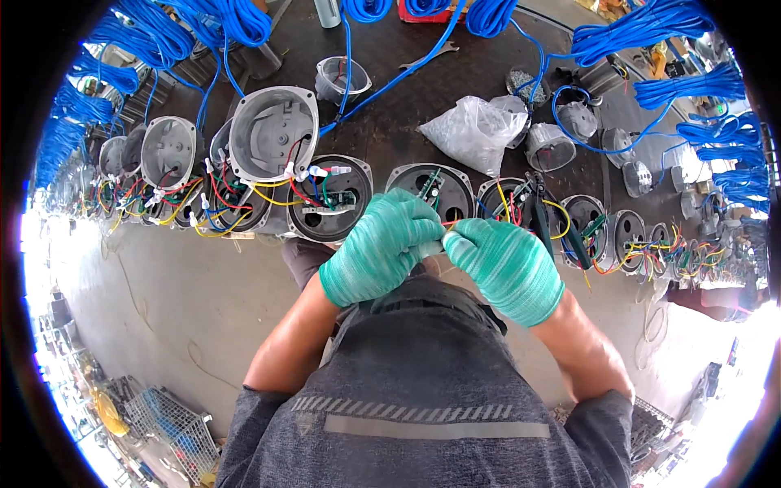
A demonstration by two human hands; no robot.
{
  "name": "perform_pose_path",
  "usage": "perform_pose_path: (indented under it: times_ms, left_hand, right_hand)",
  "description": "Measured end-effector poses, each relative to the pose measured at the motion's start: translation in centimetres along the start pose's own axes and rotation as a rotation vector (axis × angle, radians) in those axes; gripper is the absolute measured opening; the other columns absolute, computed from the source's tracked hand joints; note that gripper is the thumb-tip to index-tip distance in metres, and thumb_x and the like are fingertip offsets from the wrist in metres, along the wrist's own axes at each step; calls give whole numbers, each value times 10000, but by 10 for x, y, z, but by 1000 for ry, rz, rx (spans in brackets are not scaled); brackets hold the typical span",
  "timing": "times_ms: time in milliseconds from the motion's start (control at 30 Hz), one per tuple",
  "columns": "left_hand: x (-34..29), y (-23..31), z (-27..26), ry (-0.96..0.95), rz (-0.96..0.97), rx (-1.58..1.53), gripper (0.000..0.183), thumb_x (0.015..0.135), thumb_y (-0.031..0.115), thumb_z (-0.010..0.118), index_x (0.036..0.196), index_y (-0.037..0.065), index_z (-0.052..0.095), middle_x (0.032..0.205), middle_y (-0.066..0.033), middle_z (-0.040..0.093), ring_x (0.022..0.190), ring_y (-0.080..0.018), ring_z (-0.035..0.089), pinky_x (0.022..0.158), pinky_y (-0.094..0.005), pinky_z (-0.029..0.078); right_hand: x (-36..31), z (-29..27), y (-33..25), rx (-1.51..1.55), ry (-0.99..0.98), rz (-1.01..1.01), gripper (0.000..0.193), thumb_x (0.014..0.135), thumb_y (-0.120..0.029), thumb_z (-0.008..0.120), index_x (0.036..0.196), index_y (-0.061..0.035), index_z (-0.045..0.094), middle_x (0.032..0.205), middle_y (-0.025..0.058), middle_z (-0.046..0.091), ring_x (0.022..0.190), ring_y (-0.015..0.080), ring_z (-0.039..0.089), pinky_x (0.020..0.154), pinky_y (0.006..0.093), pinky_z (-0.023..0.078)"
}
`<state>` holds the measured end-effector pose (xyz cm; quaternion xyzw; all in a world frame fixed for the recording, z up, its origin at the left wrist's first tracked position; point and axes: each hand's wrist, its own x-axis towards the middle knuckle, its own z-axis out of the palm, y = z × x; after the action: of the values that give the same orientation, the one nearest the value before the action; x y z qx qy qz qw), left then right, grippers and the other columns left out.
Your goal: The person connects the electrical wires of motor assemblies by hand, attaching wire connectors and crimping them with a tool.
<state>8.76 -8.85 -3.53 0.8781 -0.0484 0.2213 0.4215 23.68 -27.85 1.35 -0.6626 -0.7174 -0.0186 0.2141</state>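
Observation:
My left hand (381, 246), in a green knit glove, is closed in a pinch at the bench's near edge. My right hand (508, 270), gloved alike, pinches from the other side, its fingertips meeting the left ones. A short bit of reddish-yellow wire (450, 223) shows between them; the ends are hidden by the gloves. Just beyond lies a round grey metal housing (455, 189) with a green circuit board (431, 184) standing in it. Beside my right hand, dark-handled pliers (576, 246) lean across a neighbouring housing (491, 195) with red and yellow wires.
More housings with loose wires line the near edge on both sides. A deeper grey housing (275, 134) stands tilted at left. Beyond are a clear plastic bag (476, 130), a wrench (431, 57) and coils of blue cable (643, 32). A wire basket (175, 423) sits on the floor.

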Motion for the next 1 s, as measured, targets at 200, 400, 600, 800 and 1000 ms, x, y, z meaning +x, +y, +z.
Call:
perform_pose_path:
  times_ms: [200, 400, 600, 800, 1000]
  left_hand:
    - [6, 2, -3, -48, 36, 162, 195, 811, 91, 768, 1002, 88, 806, 1038, -103, 766, 972, -377, 703, 846, -503, 538]
    - [3, 0, -5, -53, 41, 183, 195, 817, 88, 757, 1003, 110, 809, 1035, -90, 765, 971, -371, 699, 841, -503, 533]
    - [4, -6, -4, -19, 25, 46, 186, 824, 45, 759, 1001, 85, 800, 1038, -105, 760, 959, -393, 679, 842, -510, 526]
    - [9, -4, -3, -28, 43, -36, 123, 888, 99, 782, 992, 36, 762, 979, -146, 721, 934, -428, 650, 829, -517, 516]
    - [8, -7, -1, 9, 40, -127, 129, 891, 77, 807, 999, 35, 753, 917, -144, 688, 871, -409, 638, 780, -499, 499]
  right_hand:
    - [7, 0, -14, 295, -159, 457, 131, 969, -116, 713, 1061, -23, 707, 914, 156, 736, 720, 337, 740, 614, 424, 597]
    - [11, -22, -15, 1018, -308, 1118, 341, 1120, -294, 601, 1183, 30, 688, 908, 137, 770, 618, 192, 737, 557, 330, 591]
    - [16, -17, 23, -32, -127, -141, 315, 935, -130, 729, 1250, -132, 735, 1149, 106, 768, 943, 302, 757, 777, 369, 624]
    - [28, -15, 33, -178, -225, -303, 116, 889, -194, 761, 984, -127, 757, 988, 52, 751, 799, 267, 734, 643, 415, 597]
    - [30, -18, 43, -195, -233, -426, 83, 903, -195, 779, 933, -119, 760, 871, 27, 726, 646, 243, 685, 547, 410, 554]
